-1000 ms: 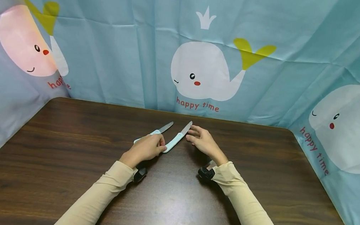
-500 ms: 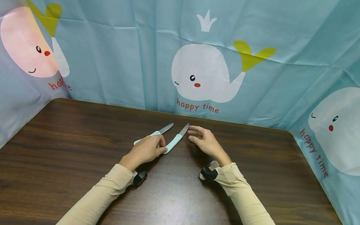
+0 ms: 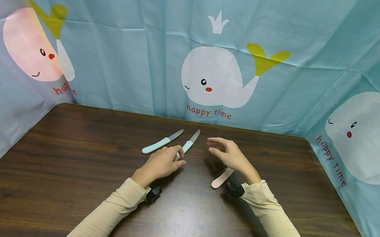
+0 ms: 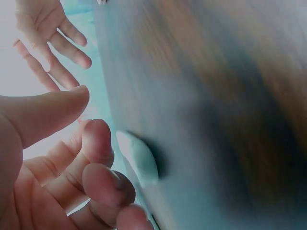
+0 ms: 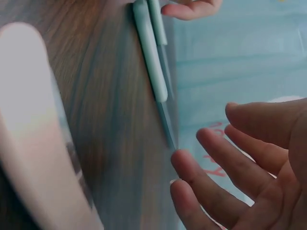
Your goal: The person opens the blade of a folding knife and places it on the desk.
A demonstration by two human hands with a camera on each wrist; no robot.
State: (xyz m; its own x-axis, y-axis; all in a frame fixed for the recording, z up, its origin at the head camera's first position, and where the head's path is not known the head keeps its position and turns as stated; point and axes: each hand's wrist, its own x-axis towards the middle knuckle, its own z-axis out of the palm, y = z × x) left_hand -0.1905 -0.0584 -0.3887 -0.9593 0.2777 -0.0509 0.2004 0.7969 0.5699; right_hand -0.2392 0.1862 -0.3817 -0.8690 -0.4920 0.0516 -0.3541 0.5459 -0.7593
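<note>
Two folding knives with pale mint handles lie unfolded on the table. The left knife [image 3: 155, 146] is fully visible in the head view. My left hand [image 3: 160, 165] hovers over the handle end of the second mint knife [image 3: 187, 146], its thumb and loosely curled fingers apart with nothing between them. To the right, my right hand [image 3: 232, 156] is raised with spread fingers and holds nothing. Beneath its wrist lies a pink-handled knife [image 3: 222, 179], its far part hidden by the hand. That pink handle [image 5: 33, 124] looms large in the right wrist view.
The dark wooden table [image 3: 80, 169] has its back edge just beyond the blade tips. Behind it hangs a light blue curtain [image 3: 123, 63] printed with whales. A black camera [image 3: 235, 189] sits on the right wrist, another [image 3: 153, 193] on the left.
My left hand has let go of the second mint knife and shifted slightly right and nearer. That knife turned slightly earlier. My right hand moved right, uncovering the pink handle.
</note>
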